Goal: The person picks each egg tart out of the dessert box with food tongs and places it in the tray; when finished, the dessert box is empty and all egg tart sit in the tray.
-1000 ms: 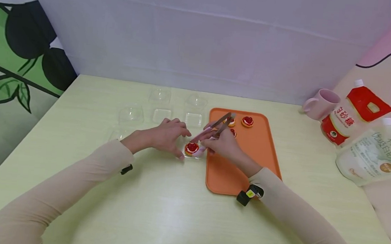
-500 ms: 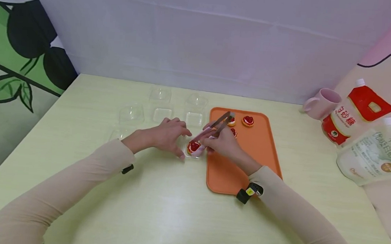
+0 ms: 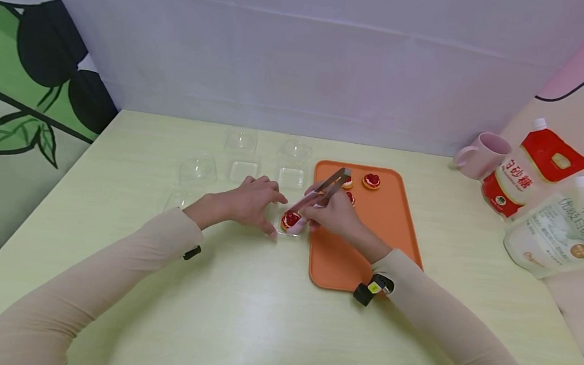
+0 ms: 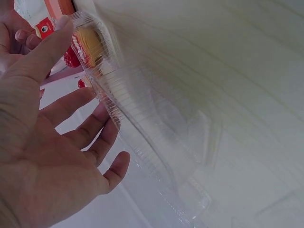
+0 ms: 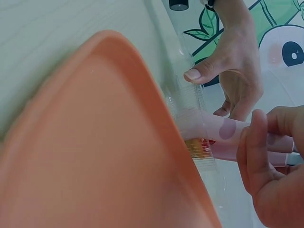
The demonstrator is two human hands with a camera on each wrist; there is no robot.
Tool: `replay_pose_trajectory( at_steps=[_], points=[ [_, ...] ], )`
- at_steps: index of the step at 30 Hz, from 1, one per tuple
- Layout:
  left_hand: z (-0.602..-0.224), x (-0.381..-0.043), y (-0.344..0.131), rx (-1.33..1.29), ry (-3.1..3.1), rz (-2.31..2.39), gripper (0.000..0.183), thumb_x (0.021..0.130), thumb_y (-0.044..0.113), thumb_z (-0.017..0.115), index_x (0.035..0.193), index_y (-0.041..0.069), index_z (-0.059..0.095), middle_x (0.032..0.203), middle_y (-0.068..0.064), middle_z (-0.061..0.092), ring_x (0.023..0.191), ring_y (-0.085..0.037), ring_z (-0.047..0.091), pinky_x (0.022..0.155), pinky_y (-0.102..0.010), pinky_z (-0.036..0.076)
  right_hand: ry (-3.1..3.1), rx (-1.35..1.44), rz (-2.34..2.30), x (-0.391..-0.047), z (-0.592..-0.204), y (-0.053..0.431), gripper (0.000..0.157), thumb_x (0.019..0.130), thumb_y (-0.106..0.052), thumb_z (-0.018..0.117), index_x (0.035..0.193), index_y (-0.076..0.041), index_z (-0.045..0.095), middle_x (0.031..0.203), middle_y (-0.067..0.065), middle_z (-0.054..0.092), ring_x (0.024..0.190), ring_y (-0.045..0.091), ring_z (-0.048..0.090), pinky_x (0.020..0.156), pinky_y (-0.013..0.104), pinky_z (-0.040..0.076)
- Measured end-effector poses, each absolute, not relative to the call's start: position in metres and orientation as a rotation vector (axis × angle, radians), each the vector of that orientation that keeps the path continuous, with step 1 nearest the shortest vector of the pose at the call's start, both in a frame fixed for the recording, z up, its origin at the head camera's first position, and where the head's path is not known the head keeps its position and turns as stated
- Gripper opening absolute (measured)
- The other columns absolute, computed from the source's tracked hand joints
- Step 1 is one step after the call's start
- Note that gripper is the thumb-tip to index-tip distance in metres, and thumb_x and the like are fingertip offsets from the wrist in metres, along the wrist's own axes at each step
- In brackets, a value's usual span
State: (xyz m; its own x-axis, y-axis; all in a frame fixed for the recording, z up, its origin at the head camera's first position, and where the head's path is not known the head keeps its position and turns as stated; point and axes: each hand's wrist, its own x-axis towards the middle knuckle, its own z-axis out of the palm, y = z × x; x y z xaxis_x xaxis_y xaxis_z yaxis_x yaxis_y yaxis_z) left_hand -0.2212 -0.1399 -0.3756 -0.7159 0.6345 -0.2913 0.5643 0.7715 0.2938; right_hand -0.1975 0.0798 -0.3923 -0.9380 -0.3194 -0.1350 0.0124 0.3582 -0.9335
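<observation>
My left hand [image 3: 255, 202] holds a clear plastic container [image 4: 104, 61] at its left end, thumb and index finger on opposite sides. Inside the container is a red-topped tart [image 3: 290, 221], its yellow shell showing through the ribbed wall in the left wrist view. Pink-tipped metal tongs [image 3: 331, 185] are gripped by my right hand [image 3: 333, 211]; their pink ends reach down to the tart. In the right wrist view, the pink tong arms [image 5: 228, 130] stand beside the tart. Whether they still squeeze it is hard to tell.
An orange tray [image 3: 374, 239] with several tarts [image 3: 371, 180] lies right of the container. Other clear containers [image 3: 244, 170] stand behind and left of my left hand. A pink mug [image 3: 482, 156], a red-white sugar bag [image 3: 521, 173] and a pale pouch [image 3: 553, 234] stand at right.
The tart and the tong tips have shifted slightly right within the container. Both hands keep nearly the same place and hold.
</observation>
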Motion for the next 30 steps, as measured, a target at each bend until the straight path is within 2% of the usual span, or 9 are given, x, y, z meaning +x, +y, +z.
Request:
replay_pose_trajectory(
  at_steps=[6, 11, 14, 18, 21, 24, 30],
  points=[
    [-0.374, -0.220, -0.139, 0.925, 2.591, 0.257, 0.078, 0.072, 0.047, 0.087, 0.135, 0.010, 0.062, 0.124, -0.010, 0.060, 0.114, -0.028, 0.047, 0.101, -0.051, 0.033, 2.294, -0.288, -1.716, -0.196, -0.383, 0.088, 0.031, 0.089, 0.000, 0.068, 0.117, 0.006, 0.057, 0.092, 0.022, 0.073, 0.057, 0.028, 0.068, 0.058, 0.033, 0.058],
    [-0.373, -0.220, -0.137, 0.915, 2.591, 0.255, 0.077, 0.072, 0.046, 0.087, 0.136, 0.010, 0.062, 0.124, -0.010, 0.060, 0.115, -0.028, 0.047, 0.102, -0.051, 0.032, 2.273, -0.324, -1.852, -0.199, -0.369, 0.105, 0.027, 0.088, 0.005, 0.066, 0.114, 0.007, 0.059, 0.093, 0.030, 0.070, 0.057, 0.022, 0.068, 0.055, 0.032, 0.058],
    [-0.373, -0.219, -0.136, 0.910, 2.592, 0.247, 0.077, 0.072, 0.046, 0.088, 0.136, 0.010, 0.062, 0.123, -0.010, 0.060, 0.116, -0.028, 0.047, 0.102, -0.052, 0.032, 2.309, -0.275, -1.892, -0.201, -0.360, 0.119, 0.028, 0.088, 0.003, 0.066, 0.114, 0.005, 0.058, 0.091, 0.023, 0.072, 0.057, 0.017, 0.068, 0.056, 0.030, 0.058],
    [-0.373, -0.218, -0.136, 0.905, 2.598, 0.225, 0.077, 0.072, 0.046, 0.088, 0.136, 0.011, 0.062, 0.122, -0.010, 0.060, 0.114, -0.029, 0.048, 0.102, -0.052, 0.033, 2.374, -0.228, -1.938, -0.206, -0.349, 0.142, 0.032, 0.089, 0.000, 0.069, 0.116, 0.007, 0.054, 0.087, 0.005, 0.072, 0.057, 0.012, 0.067, 0.057, 0.028, 0.058],
    [-0.373, -0.219, -0.136, 0.904, 2.600, 0.223, 0.077, 0.072, 0.046, 0.087, 0.136, 0.011, 0.062, 0.122, -0.010, 0.060, 0.114, -0.028, 0.047, 0.102, -0.052, 0.033, 2.397, -0.206, -2.015, -0.212, -0.342, 0.160, 0.032, 0.088, 0.003, 0.069, 0.115, 0.009, 0.053, 0.083, -0.001, 0.073, 0.058, 0.012, 0.068, 0.055, 0.027, 0.057],
    [-0.375, -0.219, -0.137, 0.910, 2.600, 0.233, 0.076, 0.073, 0.046, 0.087, 0.136, 0.011, 0.062, 0.121, -0.010, 0.060, 0.113, -0.028, 0.047, 0.101, -0.051, 0.033, 2.408, -0.151, -2.096, -0.218, -0.342, 0.180, 0.026, 0.087, 0.006, 0.067, 0.110, 0.006, 0.055, 0.080, -0.001, 0.074, 0.056, 0.011, 0.069, 0.052, 0.026, 0.056],
    [-0.376, -0.220, -0.138, 0.917, 2.601, 0.232, 0.076, 0.073, 0.046, 0.087, 0.136, 0.011, 0.062, 0.120, -0.009, 0.059, 0.113, -0.028, 0.047, 0.101, -0.050, 0.032, 2.509, 0.075, -2.009, -0.229, -0.361, 0.212, 0.021, 0.089, 0.001, 0.067, 0.107, 0.005, 0.057, 0.073, -0.008, 0.071, 0.053, 0.007, 0.066, 0.054, 0.022, 0.056]
  ],
)
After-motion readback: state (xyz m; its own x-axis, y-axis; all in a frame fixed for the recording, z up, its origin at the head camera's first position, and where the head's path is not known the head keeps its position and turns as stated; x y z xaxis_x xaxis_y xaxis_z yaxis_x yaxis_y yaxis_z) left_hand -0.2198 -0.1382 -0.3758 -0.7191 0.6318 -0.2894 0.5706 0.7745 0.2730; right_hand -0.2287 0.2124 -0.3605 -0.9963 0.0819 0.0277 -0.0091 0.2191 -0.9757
